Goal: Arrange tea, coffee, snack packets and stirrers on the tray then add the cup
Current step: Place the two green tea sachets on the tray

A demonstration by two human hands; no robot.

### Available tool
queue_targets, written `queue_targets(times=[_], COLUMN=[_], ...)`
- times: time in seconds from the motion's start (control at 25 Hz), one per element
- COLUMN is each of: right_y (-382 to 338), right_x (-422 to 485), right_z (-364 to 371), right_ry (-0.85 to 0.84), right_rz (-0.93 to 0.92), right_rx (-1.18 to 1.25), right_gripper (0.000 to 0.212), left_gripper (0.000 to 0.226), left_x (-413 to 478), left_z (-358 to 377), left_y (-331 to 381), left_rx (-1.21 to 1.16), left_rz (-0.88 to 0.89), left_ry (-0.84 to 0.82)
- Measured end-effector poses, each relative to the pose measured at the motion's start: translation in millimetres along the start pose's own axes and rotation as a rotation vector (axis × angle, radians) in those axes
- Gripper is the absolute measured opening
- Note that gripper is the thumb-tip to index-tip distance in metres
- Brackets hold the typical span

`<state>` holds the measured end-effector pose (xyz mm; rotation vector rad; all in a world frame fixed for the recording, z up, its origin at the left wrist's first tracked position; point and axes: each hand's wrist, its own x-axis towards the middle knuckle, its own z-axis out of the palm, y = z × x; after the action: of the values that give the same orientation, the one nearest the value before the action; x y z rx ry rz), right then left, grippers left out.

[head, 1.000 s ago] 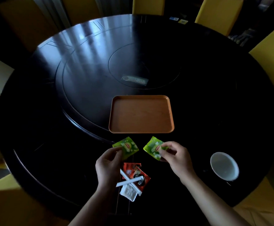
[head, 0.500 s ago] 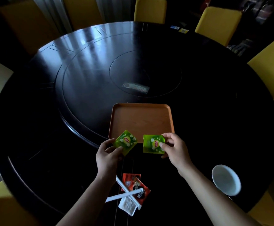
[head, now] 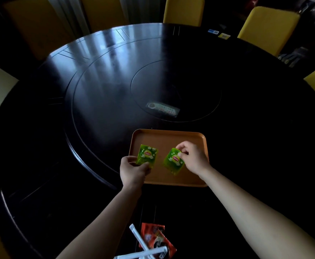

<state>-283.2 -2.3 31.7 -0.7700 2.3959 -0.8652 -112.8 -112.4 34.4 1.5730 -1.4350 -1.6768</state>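
Observation:
An orange tray [head: 171, 136] lies on the dark round table [head: 96, 90]. My left hand [head: 132, 170] pinches one green tea packet [head: 147, 155] over the tray's left part. Over the tray's middle, my right hand [head: 193, 159] grips a second green tea packet [head: 173, 161] by its upper corner. Whether the packets touch the tray floor I cannot tell. Near the bottom edge lie two red coffee packets [head: 155, 238] and white wrapped stirrers [head: 139, 242]. The cup is out of view.
Yellow chairs [head: 267, 25] ring the table. A label plate [head: 163, 109] sits at the centre of the inner turntable ring. Two small cards [head: 219, 33] lie at the far rim.
Both hands have carried the green tea packets forward from the table's near edge to over the tray. The view has tilted, so the white cup has left the frame.

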Motion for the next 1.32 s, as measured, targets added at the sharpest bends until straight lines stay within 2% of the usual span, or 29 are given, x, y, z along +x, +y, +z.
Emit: queue_targets(times=[0.16,0.28,0.48,0.6,0.68,0.8,0.92,1.0,1.32], right_y=[-2,5,28,37,38,34,32,31,13], right_x=[30,34,25,5,-6,-13,-13,-9,31], right_z=[15,26,30,30,34,41,46,48,53], right_ry=[-0.049,0.0,0.153,0.185,0.162,0.133,0.111,0.107,0.102], right_rz=[-0.065,-0.194,-0.274,-0.374,-0.424,-0.434,-0.43,-0.434,-0.433], right_rx=[-0.086,-0.129,-0.182,-0.23,-0.281,-0.388,-0.441,-0.449,-0.416], right_gripper=[0.014,0.018,0.021,0.026,0.029,0.034,0.031,0.029,0.031], left_gripper=[0.042,0.044,0.06,0.046,0.033,0.042,0.051,0.053,0.054], left_x=[19,18,12,7,10,24,30,33,60], left_z=[16,22,11,-3,-6,0,3,2,9], left_y=[-10,-13,-12,-15,-17,-22,-21,-22,-14], left_rx=[0.238,0.324,0.537,0.74,0.871,1.173,1.379,1.444,1.429], left_rz=[0.031,0.073,0.229,0.403,0.608,0.885,0.911,0.913,0.9], left_ry=[0.075,0.096,-0.028,-0.083,-0.14,-0.291,-0.406,-0.414,-0.353])
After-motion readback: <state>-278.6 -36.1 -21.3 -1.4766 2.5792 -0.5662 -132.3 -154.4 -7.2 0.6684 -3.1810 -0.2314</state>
